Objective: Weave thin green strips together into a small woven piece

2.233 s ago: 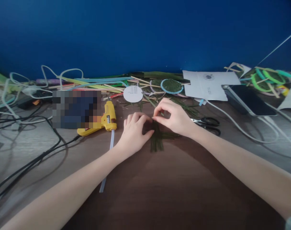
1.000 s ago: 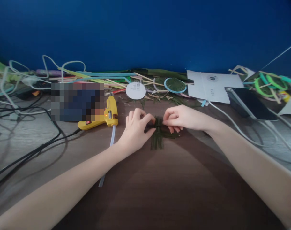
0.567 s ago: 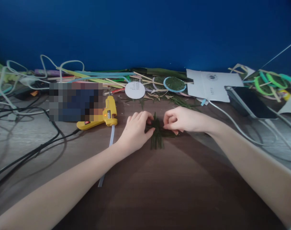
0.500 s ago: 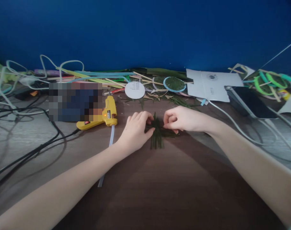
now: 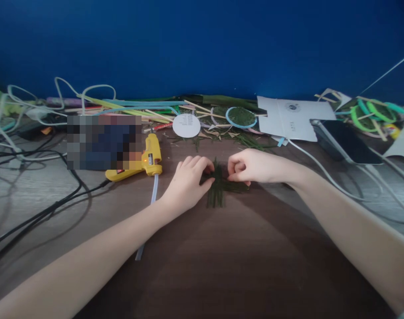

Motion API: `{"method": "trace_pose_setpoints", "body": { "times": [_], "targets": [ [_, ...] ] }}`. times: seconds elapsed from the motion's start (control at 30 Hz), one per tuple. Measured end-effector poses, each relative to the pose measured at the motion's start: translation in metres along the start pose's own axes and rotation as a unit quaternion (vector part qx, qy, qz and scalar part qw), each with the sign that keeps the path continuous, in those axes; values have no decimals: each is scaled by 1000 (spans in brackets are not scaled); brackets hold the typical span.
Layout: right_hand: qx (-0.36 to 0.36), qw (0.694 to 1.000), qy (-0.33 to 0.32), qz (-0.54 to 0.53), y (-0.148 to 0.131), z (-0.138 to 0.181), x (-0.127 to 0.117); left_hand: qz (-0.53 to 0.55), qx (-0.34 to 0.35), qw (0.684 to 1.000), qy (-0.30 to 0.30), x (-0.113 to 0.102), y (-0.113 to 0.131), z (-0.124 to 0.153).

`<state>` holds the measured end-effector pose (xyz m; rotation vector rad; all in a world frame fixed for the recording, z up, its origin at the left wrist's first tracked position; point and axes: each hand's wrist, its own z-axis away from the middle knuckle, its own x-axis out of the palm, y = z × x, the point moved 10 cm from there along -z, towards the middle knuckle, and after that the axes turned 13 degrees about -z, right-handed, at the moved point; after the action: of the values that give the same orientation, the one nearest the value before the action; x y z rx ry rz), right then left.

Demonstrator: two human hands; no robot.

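From the head camera, a dark-brown wood-grain tabletop (image 5: 202, 266) meets a deep-blue wall (image 5: 202, 48). Crossed dark-green strips (image 5: 216, 195) lie on the tabletop between the hands. Since the earliest frame, the right hand (image 5: 244, 167) has shifted from their far end to their right side, thumb and forefinger nearly together. The left hand (image 5: 192, 180), half-curled, touches their left edge. Whether either grips a strip, I cannot tell.

Brown wood-grain worktop (image 5: 202, 257): thin green strips (image 5: 216, 195) right of yellow plastic glue gun (image 5: 153, 153); flat white cardboard (image 5: 301, 120) by far edge.
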<state>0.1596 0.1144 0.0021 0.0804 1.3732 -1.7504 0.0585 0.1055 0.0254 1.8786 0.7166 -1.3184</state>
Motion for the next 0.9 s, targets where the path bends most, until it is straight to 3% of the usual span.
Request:
{"method": "trace_pose_setpoints", "body": {
  "times": [0.17,0.37,0.9],
  "targets": [
    [1,1000,6,12,0,0,-1,18,17,1000,16,-5,4,2],
    [1,1000,3,4,0,-1,0,18,34,999,-7,-1,8,2],
    [11,999,-31,-16,3,2,-3,60,24,998,-12,-1,7,2]
  ]
}}
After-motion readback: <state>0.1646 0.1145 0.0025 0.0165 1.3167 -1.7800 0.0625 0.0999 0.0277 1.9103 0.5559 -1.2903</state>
